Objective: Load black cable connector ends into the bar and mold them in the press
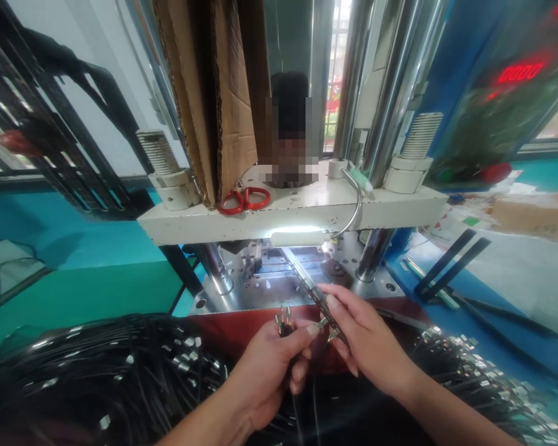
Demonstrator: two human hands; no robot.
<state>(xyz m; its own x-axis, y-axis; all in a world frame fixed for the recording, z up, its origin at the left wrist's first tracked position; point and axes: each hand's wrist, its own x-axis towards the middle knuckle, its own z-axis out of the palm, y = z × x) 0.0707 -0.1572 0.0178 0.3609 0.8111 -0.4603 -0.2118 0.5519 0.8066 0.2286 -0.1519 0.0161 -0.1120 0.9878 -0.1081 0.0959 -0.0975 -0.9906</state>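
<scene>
My left hand (270, 365) is closed around several thin black cables (285, 323) whose small metal connector ends stick up past the fingers. Between its thumb and finger, one connector (322, 323) is held against the side of a long, narrow metal bar (307, 282) with notches along it. My right hand (365, 337) grips the near end of this bar. The bar slants away under the machine's upper plate, its far end by the lit lamp (300, 238). Another small connector (333, 335) shows beneath my right fingers.
A press with a thick white plate (297, 214) stands ahead, its steel base (242, 294) below. Red-handled scissors (244, 200) and cardboard (232, 105) rest on the plate. Piles of black cables lie left (134, 365) and right (483, 378). Dark bars (456, 266) stand at right.
</scene>
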